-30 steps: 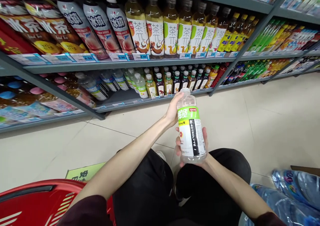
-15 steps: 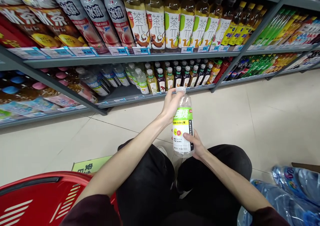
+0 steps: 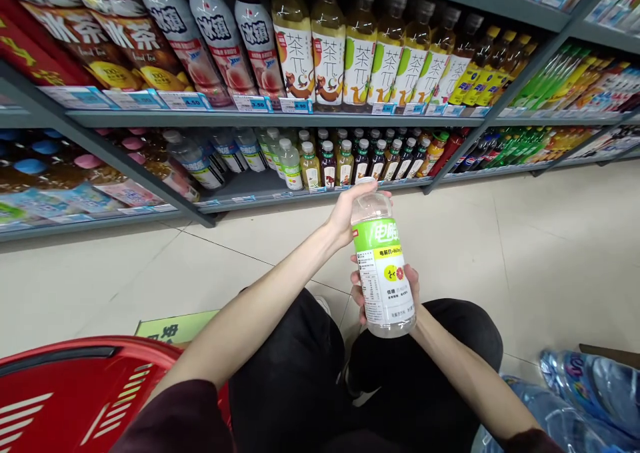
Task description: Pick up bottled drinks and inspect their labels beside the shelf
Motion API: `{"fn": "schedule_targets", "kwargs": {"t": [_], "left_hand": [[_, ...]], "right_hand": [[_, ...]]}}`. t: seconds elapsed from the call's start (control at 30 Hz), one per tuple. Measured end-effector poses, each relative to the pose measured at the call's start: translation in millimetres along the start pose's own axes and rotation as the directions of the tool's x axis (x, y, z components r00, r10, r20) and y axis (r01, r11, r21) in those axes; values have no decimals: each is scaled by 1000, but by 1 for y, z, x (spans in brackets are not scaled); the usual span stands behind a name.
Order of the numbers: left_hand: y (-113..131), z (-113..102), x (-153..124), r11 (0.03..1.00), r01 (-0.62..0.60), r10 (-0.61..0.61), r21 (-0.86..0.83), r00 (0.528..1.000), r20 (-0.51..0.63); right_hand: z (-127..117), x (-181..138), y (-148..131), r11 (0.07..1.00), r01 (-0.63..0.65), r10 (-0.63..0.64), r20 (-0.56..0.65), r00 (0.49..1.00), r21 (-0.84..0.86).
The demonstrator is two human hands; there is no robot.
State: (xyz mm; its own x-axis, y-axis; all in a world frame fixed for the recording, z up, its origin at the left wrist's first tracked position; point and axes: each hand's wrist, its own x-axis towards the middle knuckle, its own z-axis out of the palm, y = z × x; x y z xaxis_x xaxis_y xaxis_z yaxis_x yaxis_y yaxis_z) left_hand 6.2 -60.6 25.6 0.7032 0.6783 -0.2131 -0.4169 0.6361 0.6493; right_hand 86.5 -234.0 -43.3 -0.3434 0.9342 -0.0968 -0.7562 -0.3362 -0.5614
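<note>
Before the drink shelf (image 3: 280, 119), I see one bottle (image 3: 385, 279) pointing its neck shelfward, the left hand (image 3: 349, 214) gripping this top, the right hand (image 3: 415, 287) gripping its lower part.

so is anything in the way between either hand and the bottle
Nothing visible: the left hand is directly on the bottle near its top, and the right hand directly holds its lower part.
</note>
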Motion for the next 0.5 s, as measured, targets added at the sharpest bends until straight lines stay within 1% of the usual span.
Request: {"fn": "schedule_targets", "kwargs": {"t": [0.03,0.07,0.1,0.13,0.17,0.2,0.23,0.27,0.3,0.33,0.4,0.43,0.5], "left_hand": [[0,0,1,1000,-3,3,22,999,-34],[0,-1,1,998,-18,22,59,997,-68],[-1,-1,0,993,-45,57,110,993,-105],[-2,-1,0,983,-77,101,170,985,-140],[-5,-1,-1,968,-103,145,231,974,-172],[-8,0,-2,950,-118,180,288,963,-202],[-12,1,-3,934,-120,204,337,952,-228],[-16,1,-3,922,-105,210,373,944,-253],[-19,2,-3,914,-79,201,398,940,-275],[-20,2,-3,910,-45,179,413,940,-292],[-20,1,-1,913,18,113,408,948,-296],[-18,0,1,921,45,69,388,959,-274],[-12,-3,3,945,83,-30,317,985,-171]], "right_hand": [[3,0,-4,996,8,-14,-70,997,-88],[6,1,-7,975,20,-57,-159,986,-222],[8,2,-10,921,34,-139,-244,960,-389],[9,3,-11,830,38,-247,-307,919,-556],[9,5,-10,722,25,-358,-342,869,-691],[9,6,-9,627,3,-446,-355,822,-779],[7,7,-6,566,-19,-502,-363,785,-824],[5,8,-3,545,-34,-527,-374,763,-837],[2,9,0,554,-42,-524,-388,758,-831],[0,8,3,582,-38,-511,-402,760,-812],[-2,7,6,677,-9,-451,-425,785,-736],[-3,6,6,740,6,-394,-426,814,-673],[-1,4,6,865,36,-257,-380,889,-501]]}}
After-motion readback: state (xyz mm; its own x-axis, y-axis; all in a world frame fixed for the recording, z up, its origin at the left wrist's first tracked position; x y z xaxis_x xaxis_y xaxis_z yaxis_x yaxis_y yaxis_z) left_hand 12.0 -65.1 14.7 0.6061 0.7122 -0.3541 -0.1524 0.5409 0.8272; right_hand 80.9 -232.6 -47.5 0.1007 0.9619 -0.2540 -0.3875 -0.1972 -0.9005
